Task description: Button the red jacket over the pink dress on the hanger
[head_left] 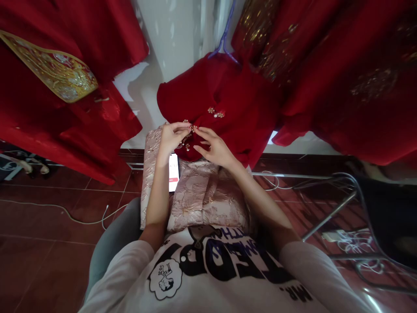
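A red garment [241, 100] hangs from a purple hanger [224, 45], its lower part spread over my lap. At its left side, my left hand [172, 138] has thumb and fingertips pinched together on a small gold beaded ornament [192, 128]. My right hand [216, 150] comes from the other side; its index fingertip meets the same spot, while the thumb and other fingers stay apart. Just below my fingers lie more gold beads [187, 147] on the red cloth. A flower-shaped bead cluster [216, 113] is fixed higher up. Fine detail between the fingertips is too small to make out.
Shiny pink brocade cloth [208, 191] covers my lap, with a lit phone [173, 171] on it. Red garments [107, 26] hang left and right [352, 87]. A black chair [387, 213] stands right, near coiled white cables [353, 243]. Another cable [74, 219] crosses the tiled floor.
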Demonstrator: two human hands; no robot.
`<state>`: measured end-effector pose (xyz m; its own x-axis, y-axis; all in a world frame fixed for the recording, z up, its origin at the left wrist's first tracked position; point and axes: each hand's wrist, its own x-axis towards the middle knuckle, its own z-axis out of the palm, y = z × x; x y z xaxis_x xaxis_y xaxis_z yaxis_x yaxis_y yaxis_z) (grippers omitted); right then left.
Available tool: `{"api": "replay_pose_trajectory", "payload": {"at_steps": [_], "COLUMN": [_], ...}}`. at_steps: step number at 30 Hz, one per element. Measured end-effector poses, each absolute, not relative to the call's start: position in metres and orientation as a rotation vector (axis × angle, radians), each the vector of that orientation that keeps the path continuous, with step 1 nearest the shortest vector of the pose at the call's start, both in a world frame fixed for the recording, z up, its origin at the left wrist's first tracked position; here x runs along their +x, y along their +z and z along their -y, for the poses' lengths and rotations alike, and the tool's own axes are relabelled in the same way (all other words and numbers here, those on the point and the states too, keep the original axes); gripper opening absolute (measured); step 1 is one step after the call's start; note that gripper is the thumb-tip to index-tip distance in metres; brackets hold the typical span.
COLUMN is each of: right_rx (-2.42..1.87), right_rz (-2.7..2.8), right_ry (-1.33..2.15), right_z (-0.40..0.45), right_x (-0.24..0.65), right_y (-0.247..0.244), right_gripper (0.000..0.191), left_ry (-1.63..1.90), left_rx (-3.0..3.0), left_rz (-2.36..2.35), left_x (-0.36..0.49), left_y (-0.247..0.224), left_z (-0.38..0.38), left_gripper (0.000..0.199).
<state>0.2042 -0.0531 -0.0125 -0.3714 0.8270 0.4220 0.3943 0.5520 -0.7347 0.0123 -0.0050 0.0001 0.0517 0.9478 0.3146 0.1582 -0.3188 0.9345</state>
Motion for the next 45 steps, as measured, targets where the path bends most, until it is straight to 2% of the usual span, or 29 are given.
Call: {"api": "replay_pose_trajectory", "payload": {"at_steps": [8, 14, 17, 20, 24, 26, 29, 32, 37, 42, 45], "right_rx": [-1.005, -1.032, -1.039, -1.193, -1.537, -1.629, -1.715, -1.844, -1.927, -1.851, -1.612], "right_rz": [2.065, 2.115, 2.115, 2.101, 2.219, 2.260, 2.315, 2.315, 2.251, 2.183, 2.124], "right_ry": [0.552, 0.623, 0.721, 0.715, 0.664, 0.666, 0.637, 0.447, 0.261, 0.372, 0.714], "right_z": [0.052, 0.048, 0.054, 0.061, 0.066, 0.066, 0.066, 0.066, 0.063, 0.057, 0.053], "right_x": [0.203, 0.204, 0.213, 0.230, 0.252, 0.255, 0.245, 0.229, 0.215, 0.222, 0.232], "right_y": [-0.018, -0.017, -0.002, 0.019, 0.036, 0.037, 0.031, 0.019, 0.008, 0.009, 0.010], "right_gripper": [0.070, 0.076, 0.059, 0.035, 0.027, 0.027, 0.029, 0.029, 0.014, 0.010, 0.010], "left_ry": [1.440, 1.310, 1.182, 0.973, 0.568, 0.474, 0.466, 0.484, 0.519, 0.556, 0.594], "left_rx": [1.594, 1.555, 1.516, 1.567, 1.748, 1.784, 1.804, 1.808, 1.858, 1.809, 1.773], "left_rz": [-1.182, -1.133, -1.167, -1.240, -1.320, -1.332, -1.316, -1.317, -1.308, -1.295, -1.292], "left_x": [0.015, 0.015, 0.011, 0.002, -0.003, -0.001, 0.005, 0.007, 0.006, 0.006, 0.005], "left_y": [0.001, 0.002, 0.000, -0.004, -0.006, -0.005, -0.004, -0.007, -0.016, -0.018, -0.016], "left_z": [0.006, 0.007, 0.008, 0.009, 0.013, 0.015, 0.014, 0.011, 0.004, 0.002, 0.002], "left_gripper": [0.012, 0.011, 0.019, 0.015, 0.013, 0.015, 0.019, 0.022, 0.021, 0.024, 0.024]}}
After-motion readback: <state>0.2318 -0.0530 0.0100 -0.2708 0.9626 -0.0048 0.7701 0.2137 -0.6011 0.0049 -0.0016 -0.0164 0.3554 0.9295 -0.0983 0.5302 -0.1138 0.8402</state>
